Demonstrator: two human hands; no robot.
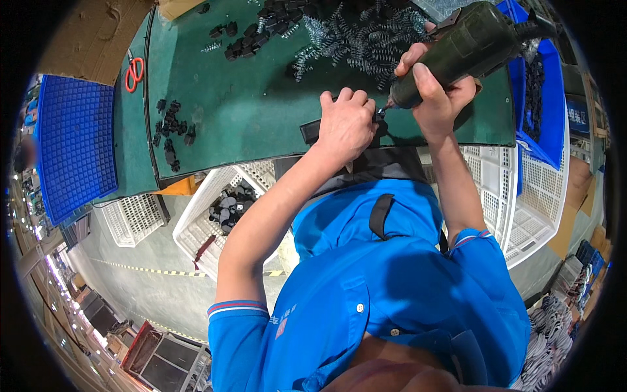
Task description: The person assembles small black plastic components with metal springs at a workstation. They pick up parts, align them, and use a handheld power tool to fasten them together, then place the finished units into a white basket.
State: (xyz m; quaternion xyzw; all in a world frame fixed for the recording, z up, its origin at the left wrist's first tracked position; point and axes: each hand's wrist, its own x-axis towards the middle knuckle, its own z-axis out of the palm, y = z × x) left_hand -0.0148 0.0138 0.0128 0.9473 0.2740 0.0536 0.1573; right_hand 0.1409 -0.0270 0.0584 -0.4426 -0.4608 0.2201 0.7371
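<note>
Green mat (248,117) workbench: left hand (345,124) is clamped down on a small black part (312,130) near the front edge, right hand (436,98) wrapped around the electric screwdriver (457,49), tip right at it. Looks mid-fastening; the bit wants holding square.

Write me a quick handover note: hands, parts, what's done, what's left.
Left hand presses a small black part on the green mat.
Right hand grips the power driver, tip at the part.
Springs piled at the mat's back; loose black parts on its left, more in the white crate below.
Done: count unclear.
Left: probably the loose parts and springs.
</note>
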